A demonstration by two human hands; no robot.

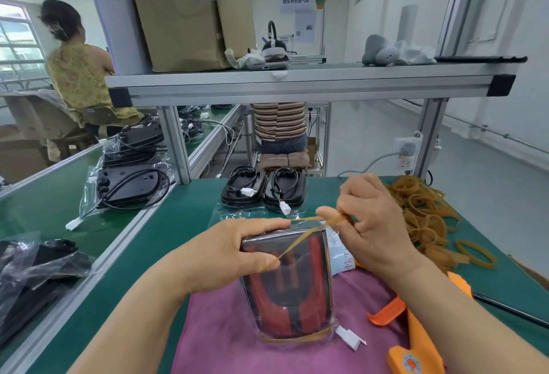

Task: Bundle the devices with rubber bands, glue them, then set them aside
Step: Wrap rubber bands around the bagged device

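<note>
The device at lower centre showed red and black under glossy clear wrap, crossed by a tan rubber band. The heap of bands at right was the same amber tan. The cloth was magenta, the table mat green, the tool at lower right orange. The pair of devices at centre was black. A shirt above them bore brown, white and dark stripes.

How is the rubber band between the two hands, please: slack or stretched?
Stretched: the rubber band runs in taut straight lines from the left hand, gripping the device, to the right hand pinching it.
</note>
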